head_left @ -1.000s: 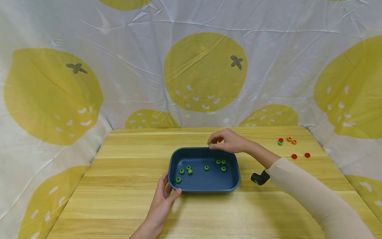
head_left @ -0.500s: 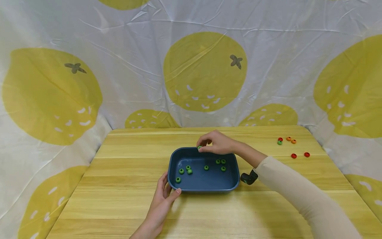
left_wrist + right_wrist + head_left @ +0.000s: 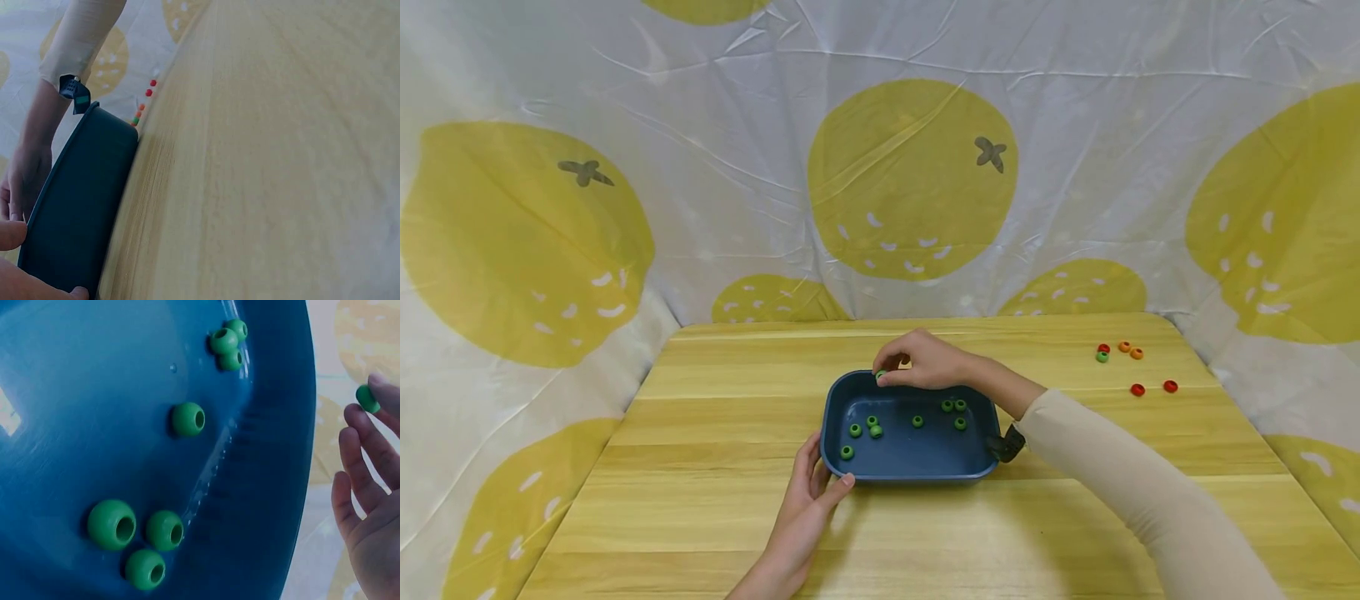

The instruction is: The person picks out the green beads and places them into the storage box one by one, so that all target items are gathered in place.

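Observation:
A dark blue rectangular tub [image 3: 910,480] stands on the wooden table, with several green beads [image 3: 917,422] scattered over its floor. My left hand [image 3: 805,500] grips the tub's near left corner, thumb at the rim and fingers along the outer side. Over the far rim, my right hand [image 3: 921,360] pinches one green bead [image 3: 367,399] between thumb and index finger. The right wrist view shows this bead beyond the tub's edge, its other fingers [image 3: 353,450] spread below. Large holes show in the beads lying in the tub.
At the table's far right lie loose beads: red beads [image 3: 1138,389], orange beads [image 3: 1124,347] and a green bead [image 3: 1102,357]. A black wrist device [image 3: 1006,445] on the right sleeve overlaps the tub's right rim. A lemon-print cloth [image 3: 917,179] hangs behind the table [image 3: 715,500].
My right hand has moved left along the tub's far rim, carrying the green bead. The left hand keeps its grip, and the tub and the beads in it stay put.

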Demonstrator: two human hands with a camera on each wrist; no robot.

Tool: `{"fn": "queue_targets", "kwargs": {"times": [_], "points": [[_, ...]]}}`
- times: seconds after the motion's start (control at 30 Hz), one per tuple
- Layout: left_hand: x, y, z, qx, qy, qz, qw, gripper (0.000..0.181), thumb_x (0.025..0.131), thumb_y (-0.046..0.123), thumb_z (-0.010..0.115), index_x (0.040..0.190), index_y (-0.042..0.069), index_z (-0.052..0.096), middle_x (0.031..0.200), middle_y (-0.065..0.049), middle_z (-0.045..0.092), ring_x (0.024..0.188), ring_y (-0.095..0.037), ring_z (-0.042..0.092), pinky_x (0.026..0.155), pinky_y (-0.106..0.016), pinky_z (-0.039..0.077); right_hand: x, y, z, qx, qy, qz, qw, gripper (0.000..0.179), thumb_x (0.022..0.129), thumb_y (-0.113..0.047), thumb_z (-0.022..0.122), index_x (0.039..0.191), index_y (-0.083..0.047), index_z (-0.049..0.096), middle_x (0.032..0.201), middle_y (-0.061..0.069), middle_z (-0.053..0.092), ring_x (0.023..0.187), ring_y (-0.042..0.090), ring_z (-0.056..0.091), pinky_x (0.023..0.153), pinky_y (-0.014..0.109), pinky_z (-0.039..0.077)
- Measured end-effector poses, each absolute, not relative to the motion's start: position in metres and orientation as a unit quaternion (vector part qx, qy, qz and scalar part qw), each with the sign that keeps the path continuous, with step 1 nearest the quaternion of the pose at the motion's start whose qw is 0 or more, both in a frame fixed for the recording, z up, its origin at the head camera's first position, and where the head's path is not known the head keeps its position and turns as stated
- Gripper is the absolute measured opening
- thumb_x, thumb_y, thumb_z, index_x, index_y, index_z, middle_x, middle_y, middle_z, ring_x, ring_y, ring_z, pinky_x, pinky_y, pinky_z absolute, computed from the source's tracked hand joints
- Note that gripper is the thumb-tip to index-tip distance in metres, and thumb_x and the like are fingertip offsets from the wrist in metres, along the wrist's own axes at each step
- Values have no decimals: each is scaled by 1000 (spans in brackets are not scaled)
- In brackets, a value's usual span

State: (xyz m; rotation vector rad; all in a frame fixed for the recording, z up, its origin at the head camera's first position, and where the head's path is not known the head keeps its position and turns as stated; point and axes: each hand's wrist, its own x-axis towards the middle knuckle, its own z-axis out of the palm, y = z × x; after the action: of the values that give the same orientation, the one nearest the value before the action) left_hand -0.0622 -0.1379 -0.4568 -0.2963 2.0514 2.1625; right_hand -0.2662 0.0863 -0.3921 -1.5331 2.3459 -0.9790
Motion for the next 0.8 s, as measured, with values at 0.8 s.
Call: {"fn": "queue_targets", "kwargs": {"times": [0.8], "points": [[-61,-138,-458,-96,683,721,68,85,99,12,71,165,17,17,170,-16,15,153,-44,18,118,-60,26,-268,113,-390,-494,801,-330,69,23,97,-21,75,113,-4,77,99,-7,74,91,8,68,87,50,57]]}}
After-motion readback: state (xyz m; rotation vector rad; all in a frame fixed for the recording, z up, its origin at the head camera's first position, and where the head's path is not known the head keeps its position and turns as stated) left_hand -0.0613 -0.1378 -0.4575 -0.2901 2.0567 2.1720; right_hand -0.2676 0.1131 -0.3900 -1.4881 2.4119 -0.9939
